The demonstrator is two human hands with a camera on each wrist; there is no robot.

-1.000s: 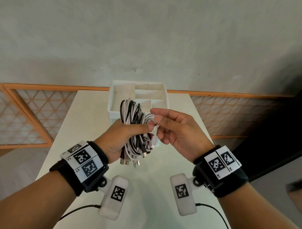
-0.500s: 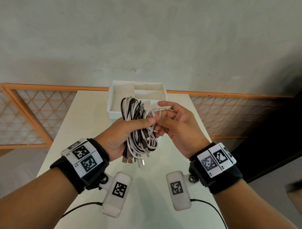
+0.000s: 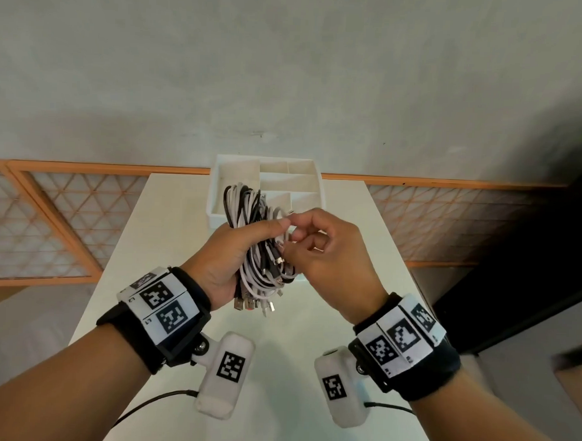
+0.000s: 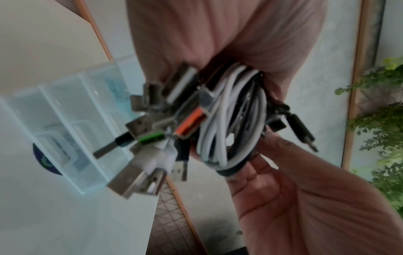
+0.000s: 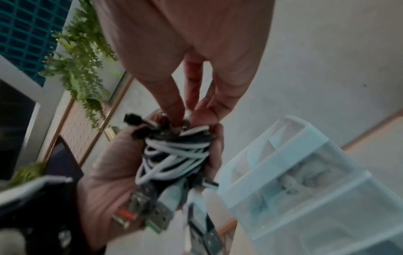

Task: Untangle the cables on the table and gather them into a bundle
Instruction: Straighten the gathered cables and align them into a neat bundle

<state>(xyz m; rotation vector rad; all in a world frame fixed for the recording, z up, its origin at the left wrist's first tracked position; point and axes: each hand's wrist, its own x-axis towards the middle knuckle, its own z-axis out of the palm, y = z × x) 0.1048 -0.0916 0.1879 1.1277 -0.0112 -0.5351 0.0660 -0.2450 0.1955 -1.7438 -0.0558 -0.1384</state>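
A bundle of black and white cables is held upright above the table, looped ends up, USB plugs hanging below. My left hand grips the bundle round its middle, thumb across the front. My right hand touches the bundle's right side; its thumb and fingertips pinch a thin white cable end against it. In the left wrist view the cable coils and the plugs fill my left hand's grasp. In the right wrist view my right fingertips press into the top of the bundle.
A white compartment tray stands at the far edge of the white table, just behind the bundle; it looks translucent in the wrist views. Orange lattice railings flank the table. A dark cabinet stands right.
My right hand has come down from the bundle's top right, curled its fingers and closed in on the bundle's right side with the white cable end. The left hand keeps its grip.
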